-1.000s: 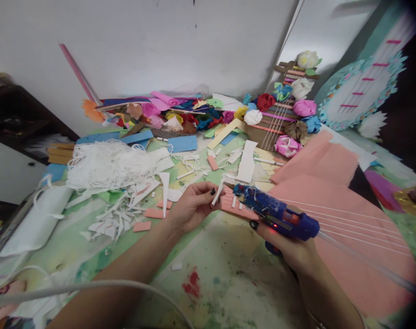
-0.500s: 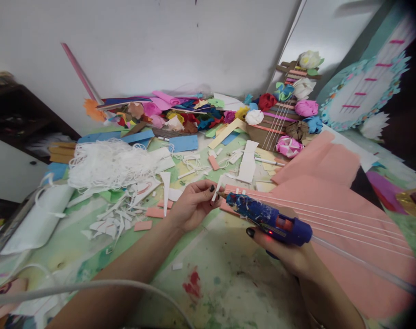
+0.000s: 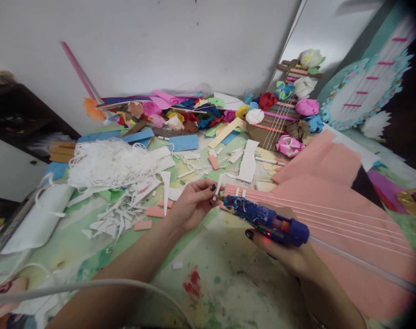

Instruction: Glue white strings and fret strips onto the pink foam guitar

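Observation:
Between thumb and fingers, my left hand (image 3: pixel 196 203) pinches a small white paper strip (image 3: pixel 219 186). My right hand (image 3: pixel 286 256) is wrapped round a blue hot glue gun (image 3: pixel 263 217) with a red light lit on its side. The gun's nozzle points left and meets the lower part of the strip, as far as I can see. A clear glue stick (image 3: pixel 359 262) sticks out of its back end. Behind the gun lies a pink paper guitar (image 3: pixel 362 228) with white strings and small white pieces on its neck.
White paper scraps (image 3: pixel 120 214) and a heap of white string (image 3: pixel 108 162) lie at left. A cable (image 3: pixel 101 284) crosses the near left. Paper flowers (image 3: pixel 288 146) on a brown guitar (image 3: pixel 273 123) stand at the back, with a light-blue guitar (image 3: pixel 362 96) at far right.
The glue gun in my right hand has shifted slightly left, bringing its nozzle to the lower part of the white strip. My left hand stays nearly still.

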The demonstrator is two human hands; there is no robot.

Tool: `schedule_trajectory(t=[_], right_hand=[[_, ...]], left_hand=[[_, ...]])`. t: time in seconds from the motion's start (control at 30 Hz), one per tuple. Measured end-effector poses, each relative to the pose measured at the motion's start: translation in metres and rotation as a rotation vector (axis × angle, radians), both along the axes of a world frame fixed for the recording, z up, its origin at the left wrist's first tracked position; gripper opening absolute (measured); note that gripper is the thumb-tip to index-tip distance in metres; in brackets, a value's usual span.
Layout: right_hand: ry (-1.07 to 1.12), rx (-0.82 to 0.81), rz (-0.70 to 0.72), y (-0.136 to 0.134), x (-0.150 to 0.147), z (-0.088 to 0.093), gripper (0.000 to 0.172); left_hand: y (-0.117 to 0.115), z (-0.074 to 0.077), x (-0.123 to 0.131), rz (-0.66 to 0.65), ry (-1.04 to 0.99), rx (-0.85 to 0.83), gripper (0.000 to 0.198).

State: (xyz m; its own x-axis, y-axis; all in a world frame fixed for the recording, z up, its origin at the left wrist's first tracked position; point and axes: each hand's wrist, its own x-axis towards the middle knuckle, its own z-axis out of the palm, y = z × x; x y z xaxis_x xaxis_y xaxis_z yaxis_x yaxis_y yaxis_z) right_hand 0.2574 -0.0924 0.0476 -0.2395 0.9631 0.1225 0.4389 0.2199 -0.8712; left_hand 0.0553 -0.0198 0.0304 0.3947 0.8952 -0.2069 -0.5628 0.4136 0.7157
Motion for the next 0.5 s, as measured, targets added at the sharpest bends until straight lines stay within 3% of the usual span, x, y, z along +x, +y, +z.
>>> schedule_trajectory(t=[0.13, 0.23, 0.3, 0.43, 0.5], right_hand=[[0.022, -0.004, 0.0, 0.001, 0.0, 0.002, 0.003], [0.11, -0.054, -0.082, -0.002, 0.001, 0.002, 0.004], [0.241, -0.091, -0.212, -0.005, 0.002, 0.003, 0.008], [0.614, -0.128, -0.634, -0.009, 0.003, 0.01, 0.015], [0.727, -0.112, -0.716, -0.009, 0.004, 0.015, 0.015]], left_hand=[[0.002, 0.0, 0.0, -0.006, 0.008, 0.014, 0.022], [0.005, -0.003, -0.001, 0.03, 0.052, 0.005, 0.022], [0.007, -0.008, -0.002, 0.059, 0.126, 0.027, 0.022], [0.009, -0.017, -0.002, 0.056, 0.468, 0.161, 0.02], [0.008, -0.019, 0.0, 0.045, 0.685, 0.241, 0.02]])
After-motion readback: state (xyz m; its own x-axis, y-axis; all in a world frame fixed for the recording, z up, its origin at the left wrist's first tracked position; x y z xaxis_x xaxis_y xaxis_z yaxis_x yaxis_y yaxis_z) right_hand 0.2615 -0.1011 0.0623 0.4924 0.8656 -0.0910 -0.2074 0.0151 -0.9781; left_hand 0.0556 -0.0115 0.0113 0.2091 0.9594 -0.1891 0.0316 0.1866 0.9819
